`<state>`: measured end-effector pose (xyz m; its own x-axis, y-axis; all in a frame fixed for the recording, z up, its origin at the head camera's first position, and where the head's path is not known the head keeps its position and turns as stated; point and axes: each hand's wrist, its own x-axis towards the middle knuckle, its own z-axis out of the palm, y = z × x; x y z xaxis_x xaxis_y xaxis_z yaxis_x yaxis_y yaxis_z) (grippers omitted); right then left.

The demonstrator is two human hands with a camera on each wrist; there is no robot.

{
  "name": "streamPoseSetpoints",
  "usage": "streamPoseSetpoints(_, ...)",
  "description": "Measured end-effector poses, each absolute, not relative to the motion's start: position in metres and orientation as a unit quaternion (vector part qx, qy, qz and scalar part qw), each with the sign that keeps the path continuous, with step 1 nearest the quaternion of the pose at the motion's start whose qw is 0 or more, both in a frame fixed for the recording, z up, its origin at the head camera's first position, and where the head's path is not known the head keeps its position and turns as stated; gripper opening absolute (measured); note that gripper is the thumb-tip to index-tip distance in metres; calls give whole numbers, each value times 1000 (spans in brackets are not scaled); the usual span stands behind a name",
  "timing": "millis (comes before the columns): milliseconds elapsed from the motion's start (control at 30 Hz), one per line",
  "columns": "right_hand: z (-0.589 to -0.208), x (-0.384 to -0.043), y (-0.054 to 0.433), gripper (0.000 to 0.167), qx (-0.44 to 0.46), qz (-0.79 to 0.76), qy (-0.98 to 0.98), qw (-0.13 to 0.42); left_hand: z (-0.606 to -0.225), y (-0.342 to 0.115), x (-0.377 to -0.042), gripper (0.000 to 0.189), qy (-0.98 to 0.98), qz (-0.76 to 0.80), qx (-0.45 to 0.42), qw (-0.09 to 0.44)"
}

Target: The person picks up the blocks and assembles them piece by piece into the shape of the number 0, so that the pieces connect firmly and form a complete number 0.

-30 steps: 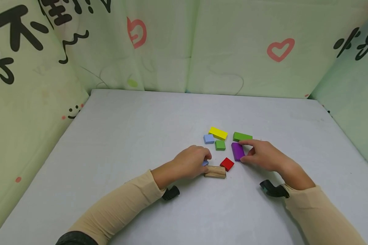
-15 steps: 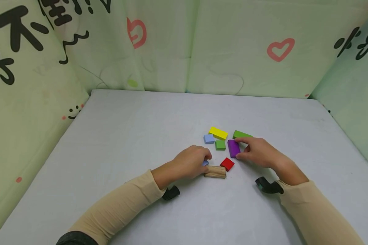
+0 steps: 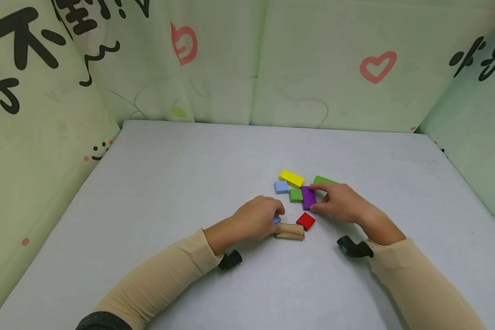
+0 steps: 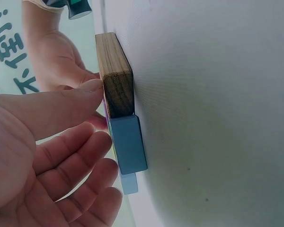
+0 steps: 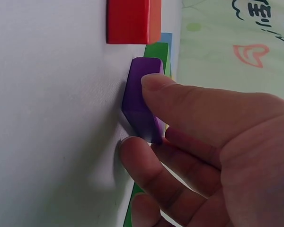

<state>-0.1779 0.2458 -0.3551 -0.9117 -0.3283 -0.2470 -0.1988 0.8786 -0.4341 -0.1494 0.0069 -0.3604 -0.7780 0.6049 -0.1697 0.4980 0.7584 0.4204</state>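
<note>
My right hand pinches a purple block between thumb and fingers. In the right wrist view the purple block lies low over the table, its end against the small green block. My left hand lies over the near left of the group, thumb at the wooden block. The left wrist view shows the thumb on top of the wooden block, and loosely curled fingers beside a darker blue block. A red block lies between the hands.
Behind the small green block lie a light blue block and a yellow block. A long green block sits beyond the right fingers, partly covered. Printed cloth walls surround the white table.
My right hand has slid the purple block leftward and slightly away until it meets the small green block. The yellow block has shifted slightly left. My left hand has stayed still.
</note>
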Motion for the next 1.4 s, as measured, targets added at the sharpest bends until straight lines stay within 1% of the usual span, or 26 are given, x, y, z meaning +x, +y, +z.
streamPoseSetpoints(833, -357, -188, 226, 62, -147, -209, 953, 165, -361, 6, -150, 36, 926, 182, 293, 154)
streamPoseSetpoints(1400, -355, -188, 236, 61, -155, -231, 949, 152, -361, 7, -150, 38, 927, 179, 292, 155)
